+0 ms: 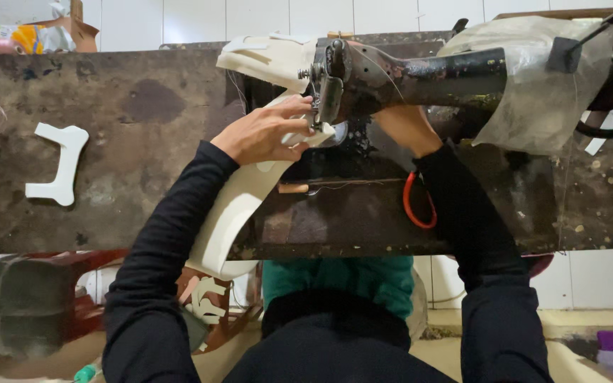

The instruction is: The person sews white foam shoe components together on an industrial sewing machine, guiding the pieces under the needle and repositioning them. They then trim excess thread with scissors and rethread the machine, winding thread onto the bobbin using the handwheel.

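My left hand (264, 131) lies flat, fingers spread, pressing the smooth cream sheet (232, 206) beside the sewing machine (391, 74). My right hand (402, 124) sits under its black arm; I cannot tell its grip.

Yellow-orange packet (26, 37) in brown cardboard box (72, 30), top-left

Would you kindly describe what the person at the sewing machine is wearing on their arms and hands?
Both arms are in long, plain black sleeves that end at the wrists. The left hand is bare, with no glove or ring visible. The right hand is bare too, though mostly hidden behind the machine.
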The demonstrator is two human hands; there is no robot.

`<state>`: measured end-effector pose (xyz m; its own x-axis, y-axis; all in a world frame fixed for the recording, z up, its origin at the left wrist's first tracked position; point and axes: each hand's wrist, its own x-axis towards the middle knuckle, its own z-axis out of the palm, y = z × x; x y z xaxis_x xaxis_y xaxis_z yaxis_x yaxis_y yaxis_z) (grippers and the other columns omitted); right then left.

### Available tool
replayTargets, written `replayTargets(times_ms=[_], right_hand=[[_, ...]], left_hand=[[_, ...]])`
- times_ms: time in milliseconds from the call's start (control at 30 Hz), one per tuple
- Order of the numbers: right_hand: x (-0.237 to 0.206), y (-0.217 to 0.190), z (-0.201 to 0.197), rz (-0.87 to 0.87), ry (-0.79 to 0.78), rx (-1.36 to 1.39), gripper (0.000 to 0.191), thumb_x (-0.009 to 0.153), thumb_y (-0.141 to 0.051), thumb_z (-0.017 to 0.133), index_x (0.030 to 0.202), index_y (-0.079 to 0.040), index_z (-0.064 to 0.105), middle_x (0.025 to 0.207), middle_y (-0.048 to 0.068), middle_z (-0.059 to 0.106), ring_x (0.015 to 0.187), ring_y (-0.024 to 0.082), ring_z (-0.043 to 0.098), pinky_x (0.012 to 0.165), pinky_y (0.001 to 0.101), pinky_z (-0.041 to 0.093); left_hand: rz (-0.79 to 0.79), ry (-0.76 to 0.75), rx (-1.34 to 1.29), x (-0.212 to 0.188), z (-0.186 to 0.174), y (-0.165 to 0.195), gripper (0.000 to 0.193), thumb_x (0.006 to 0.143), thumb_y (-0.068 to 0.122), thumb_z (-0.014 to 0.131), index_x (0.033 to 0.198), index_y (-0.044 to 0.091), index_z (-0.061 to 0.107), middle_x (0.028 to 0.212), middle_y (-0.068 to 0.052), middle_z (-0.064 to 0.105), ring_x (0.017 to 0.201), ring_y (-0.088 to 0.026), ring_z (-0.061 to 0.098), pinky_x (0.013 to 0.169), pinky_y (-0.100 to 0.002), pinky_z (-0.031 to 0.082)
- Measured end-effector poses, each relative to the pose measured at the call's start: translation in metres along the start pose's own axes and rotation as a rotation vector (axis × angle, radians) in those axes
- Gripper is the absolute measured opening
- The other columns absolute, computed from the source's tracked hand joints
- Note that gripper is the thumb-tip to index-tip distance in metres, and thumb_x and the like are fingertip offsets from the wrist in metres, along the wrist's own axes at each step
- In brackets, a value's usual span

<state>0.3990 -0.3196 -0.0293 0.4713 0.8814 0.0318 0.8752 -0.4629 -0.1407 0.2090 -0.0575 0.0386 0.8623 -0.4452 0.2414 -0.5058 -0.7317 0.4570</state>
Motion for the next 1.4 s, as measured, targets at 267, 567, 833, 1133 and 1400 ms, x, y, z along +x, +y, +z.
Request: replayTargets(times_ms=[267, 567, 833, 1133, 1400], right_hand=[[-0.005, -0.039, -0.044, -0.224, 0.445, 0.178, 0.045, 0.101, -0.015, 0.076, 0.141, -0.015, 0.054, 0.135, 0.008, 0.066, 0.121, 0.027, 0.067, 0.104, 0.0389, 0.054], [-0.012, -0.067, -0.086, -0.208, 0.318, 1.422, 0.075, 0.097, -0.002, 0.069, 0.159, -0.004, 0.027, 0.141, -0.003, 0.055, 0.114, 0.003, 0.053, 0.097, 0.0225, 0.05], [-0.011, -0.037, -0.031, 0.027, 0.303, 1.081, 0.032, 0.104, -0.014, 0.072, 0.133, -0.002, 0.065, 0.115, 0.001, 0.068, 0.105, 0.01, 0.059, 0.089, 0.0301, 0.052], [-0.006, -0.025, -0.009, 0.032, 0.299, 1.078, 0.031, 0.103, -0.017, 0.072, 0.129, -0.002, 0.064, 0.116, 0.001, 0.067, 0.108, 0.012, 0.06, 0.091, 0.033, 0.053], [-0.01, -0.038, -0.032, 0.032, 0.25, 0.855, 0.028, 0.109, -0.022, 0.068, 0.128, -0.002, 0.065, 0.111, 0.007, 0.068, 0.099, 0.019, 0.061, 0.086, 0.0393, 0.052]], left_hand=[[-0.038, 0.017, -0.042, 0.002, -0.004, 0.009, 0.03, 0.076, 0.02, 0.081, 0.102, 0.008, 0.072, 0.143, -0.014, 0.059, 0.136, -0.035, 0.054, 0.109, -0.047, 0.048], [-0.037, 0.03, -0.078, -0.001, -0.003, 0.013, 0.022, 0.082, 0.015, 0.079, 0.102, 0.008, 0.072, 0.134, -0.009, 0.066, 0.134, -0.031, 0.058, 0.114, -0.044, 0.048], [-0.086, 0.057, -0.092, 0.0, -0.005, 0.019, 0.022, 0.085, 0.016, 0.077, 0.103, 0.007, 0.07, 0.141, -0.012, 0.063, 0.128, -0.032, 0.061, 0.109, -0.043, 0.05], [-0.164, 0.242, 0.176, -0.006, 0.012, 0.064, 0.032, 0.091, 0.034, 0.081, 0.105, 0.007, 0.069, 0.134, -0.016, 0.061, 0.129, -0.035, 0.057, 0.108, -0.047, 0.045], [-0.314, 0.257, 0.308, -0.002, 0.02, 0.098, 0.036, 0.093, 0.034, 0.076, 0.117, 0.007, 0.072, 0.129, -0.016, 0.062, 0.12, -0.033, 0.057, 0.093, -0.044, 0.048]])
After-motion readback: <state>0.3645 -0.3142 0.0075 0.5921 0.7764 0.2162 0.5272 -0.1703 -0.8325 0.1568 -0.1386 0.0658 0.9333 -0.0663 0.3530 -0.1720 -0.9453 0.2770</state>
